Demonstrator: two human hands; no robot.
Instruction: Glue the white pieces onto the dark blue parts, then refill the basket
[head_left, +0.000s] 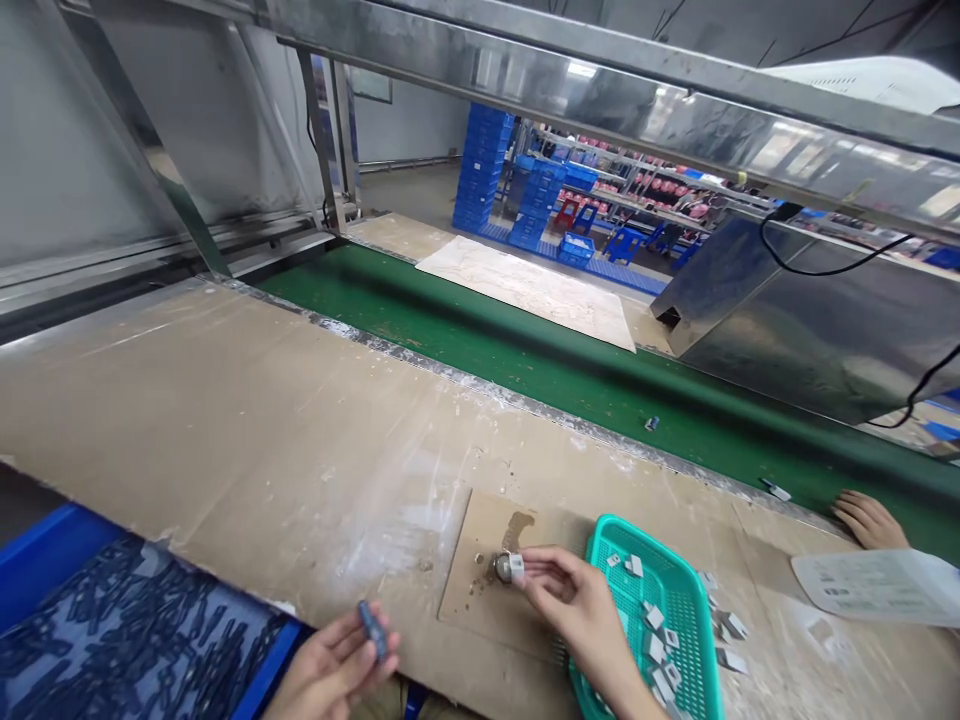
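Note:
My left hand (337,660) is closed on a small, long dark blue part (372,630), held up between thumb and fingers near the table's front edge. My right hand (574,605) pinches a small light grey square piece (516,568) with a hole in it. That piece is against a small round metallic thing (501,566) on a cardboard sheet (487,610) with dark wet stains; whether the two are joined I cannot tell. Just right of my right hand stands a green plastic basket (701,610) with several similar grey pieces inside.
A blue bin (37,535) of many dark parts sits at the lower left. Loose grey pieces (731,660) lie right of the basket. Beyond runs a green conveyor belt (465,330) carrying small parts. Another person's hand (870,520) rests at its edge. A metal beam (525,75) crosses overhead.

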